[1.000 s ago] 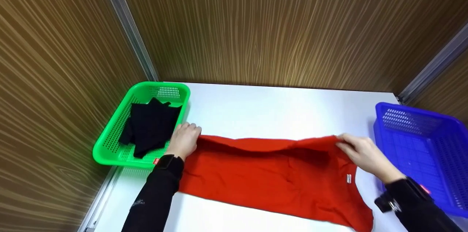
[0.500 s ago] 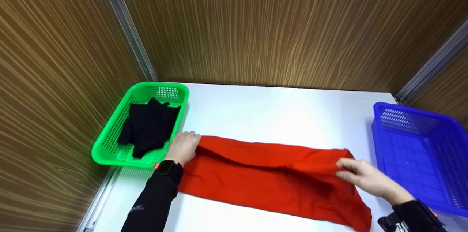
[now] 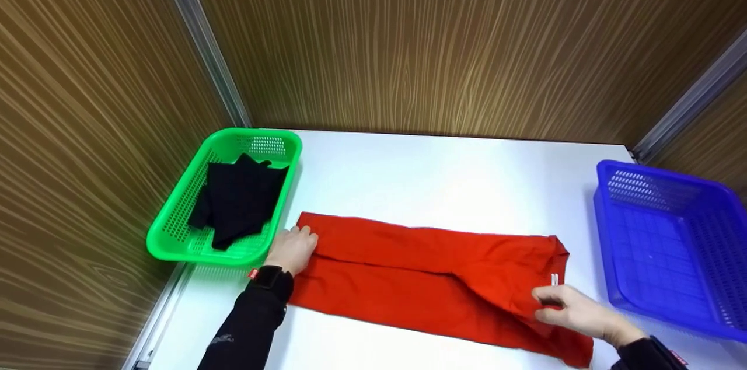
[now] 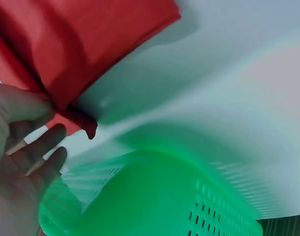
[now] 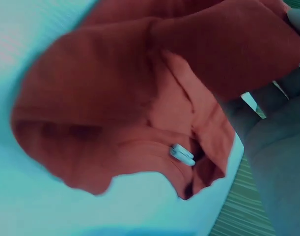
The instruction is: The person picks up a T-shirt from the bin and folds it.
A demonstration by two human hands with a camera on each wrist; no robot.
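Observation:
A red shirt (image 3: 402,294) lies lengthwise on the white table, its far side folded over toward the person. My left hand (image 3: 293,248) holds its left end, thumb and fingers pinching the hem in the left wrist view. At the right end, my right hand (image 3: 578,313) pinches the edge of the folded-over layer and keeps it a little raised, with a shadowed gap beneath. A small white label (image 5: 182,155) shows inside the neckline in the right wrist view, just beyond the right hand.
Left of the shirt stands a green basket (image 3: 175,206) with black cloth (image 3: 239,201) in it. A blue basket (image 3: 659,253) is at the right. Wood-grain panels (image 3: 408,43) enclose the table at the back and sides.
My right hand has drawn the shirt's far edge toward the person and down, laying the layer over the near half. My left hand has shifted slightly nearer, still at the left end.

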